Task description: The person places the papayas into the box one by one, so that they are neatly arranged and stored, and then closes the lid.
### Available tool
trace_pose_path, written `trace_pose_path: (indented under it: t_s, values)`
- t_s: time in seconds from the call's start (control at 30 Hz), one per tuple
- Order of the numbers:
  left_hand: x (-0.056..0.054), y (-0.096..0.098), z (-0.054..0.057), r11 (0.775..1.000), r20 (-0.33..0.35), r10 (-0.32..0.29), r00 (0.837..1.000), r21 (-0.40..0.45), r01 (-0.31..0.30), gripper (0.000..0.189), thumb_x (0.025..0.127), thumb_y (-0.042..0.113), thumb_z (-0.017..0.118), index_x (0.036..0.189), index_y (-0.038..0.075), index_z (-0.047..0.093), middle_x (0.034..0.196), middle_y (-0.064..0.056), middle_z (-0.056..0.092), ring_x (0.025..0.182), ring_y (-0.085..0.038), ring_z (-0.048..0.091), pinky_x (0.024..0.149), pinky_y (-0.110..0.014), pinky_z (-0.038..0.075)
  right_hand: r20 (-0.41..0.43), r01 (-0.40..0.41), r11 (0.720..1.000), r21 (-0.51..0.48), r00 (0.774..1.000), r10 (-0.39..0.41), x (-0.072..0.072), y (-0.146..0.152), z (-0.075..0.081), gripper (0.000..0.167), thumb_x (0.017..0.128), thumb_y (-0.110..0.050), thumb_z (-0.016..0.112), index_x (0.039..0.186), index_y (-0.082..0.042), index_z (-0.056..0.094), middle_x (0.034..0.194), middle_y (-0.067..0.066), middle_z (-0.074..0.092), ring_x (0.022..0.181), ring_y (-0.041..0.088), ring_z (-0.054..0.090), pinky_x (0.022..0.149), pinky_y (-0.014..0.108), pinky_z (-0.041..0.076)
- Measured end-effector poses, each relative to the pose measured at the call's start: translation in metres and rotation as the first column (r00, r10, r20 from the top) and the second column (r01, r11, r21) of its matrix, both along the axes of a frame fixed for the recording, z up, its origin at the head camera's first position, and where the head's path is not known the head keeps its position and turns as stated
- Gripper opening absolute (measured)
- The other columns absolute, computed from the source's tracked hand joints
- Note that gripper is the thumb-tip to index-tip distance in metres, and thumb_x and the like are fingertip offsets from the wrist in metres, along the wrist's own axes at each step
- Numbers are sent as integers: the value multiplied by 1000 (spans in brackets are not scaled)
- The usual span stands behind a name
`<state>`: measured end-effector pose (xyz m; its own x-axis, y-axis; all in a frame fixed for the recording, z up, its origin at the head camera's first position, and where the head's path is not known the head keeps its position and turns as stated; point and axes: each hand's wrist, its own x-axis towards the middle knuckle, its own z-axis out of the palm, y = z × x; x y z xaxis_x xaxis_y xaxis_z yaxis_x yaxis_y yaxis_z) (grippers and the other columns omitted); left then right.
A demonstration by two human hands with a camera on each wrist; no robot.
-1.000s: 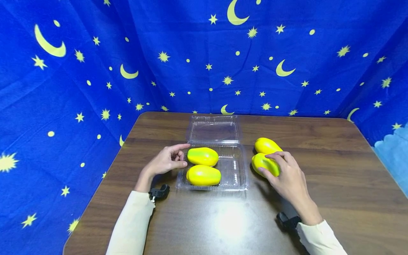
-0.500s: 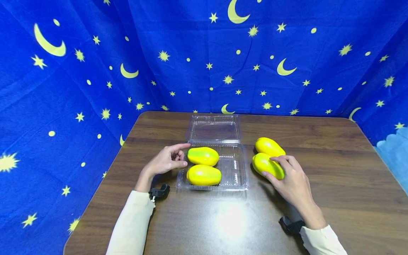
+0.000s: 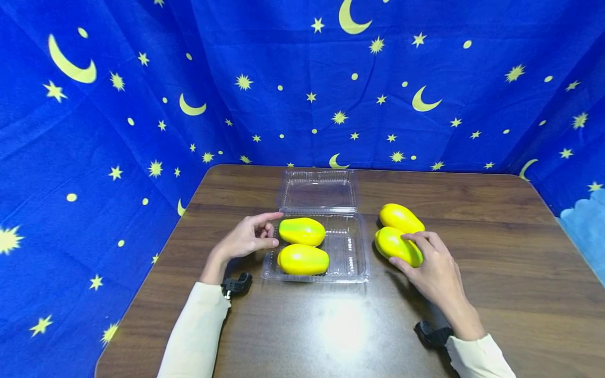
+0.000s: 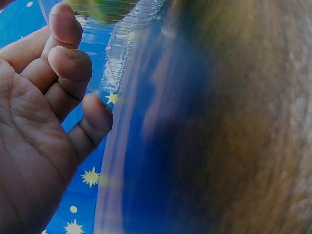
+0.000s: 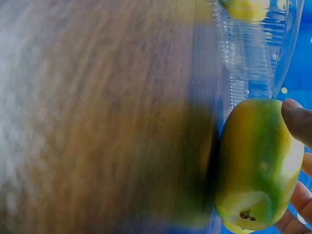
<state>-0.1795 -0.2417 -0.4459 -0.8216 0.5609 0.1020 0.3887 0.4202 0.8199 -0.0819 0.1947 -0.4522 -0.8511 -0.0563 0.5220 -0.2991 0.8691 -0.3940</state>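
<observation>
My right hand [image 3: 437, 270] holds the nearer yellow-green papaya [image 3: 392, 244] by its right end, thumb on the near side and fingers on the far side. A second papaya [image 3: 400, 218] lies right behind it. The stem end of the held papaya [image 5: 258, 165] shows in the right wrist view. Two more papayas, a rear one [image 3: 302, 231] and a front one [image 3: 303, 260], lie crosswise in the left part of a clear plastic clamshell box [image 3: 347, 273]. My left hand [image 3: 242, 239] rests at the box's left edge, index finger straight, thumb extended, other fingers loosely curled.
The box's clear lid [image 3: 317, 191] lies folded back behind it. All stands on a brown wooden table [image 3: 496, 252], with a blue star-and-moon cloth [image 3: 283, 63] behind and to the sides. Dark camera mounts [image 3: 432, 334] sit at both wrists.
My right hand has slid slightly right along the nearer papaya, uncovering more of it and of the one behind. The left hand and the box stay put.
</observation>
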Motion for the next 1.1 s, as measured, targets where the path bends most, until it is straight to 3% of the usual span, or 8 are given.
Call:
trace_pose_path:
  t_s: [0.43,0.93,1.1]
  values:
    - [0,0,0,1000,-6,-8,1000,4,8,65,88,16,77,146,8,50,83,-2,62,70,-15,52,62,-23,42,76,5,1000,29,997,-7,2,-3,3,62,66,-23,95,119,-10,67,113,17,61,96,38,65,71,56,54]
    - [1,0,2,1000,21,-1,1000,-4,2,65,89,17,77,147,13,50,85,-3,62,71,-17,52,63,-24,42,57,-16,1000,25,998,14,1,-2,4,61,66,-20,94,119,-7,65,116,19,66,103,41,64,80,59,53]
    - [1,-1,2,1000,20,-3,1000,-5,3,65,89,17,77,147,11,50,85,-3,62,71,-17,52,63,-24,42,56,-11,1000,28,998,10,0,-2,4,62,67,-22,94,119,-8,65,114,20,68,99,42,67,77,58,53]
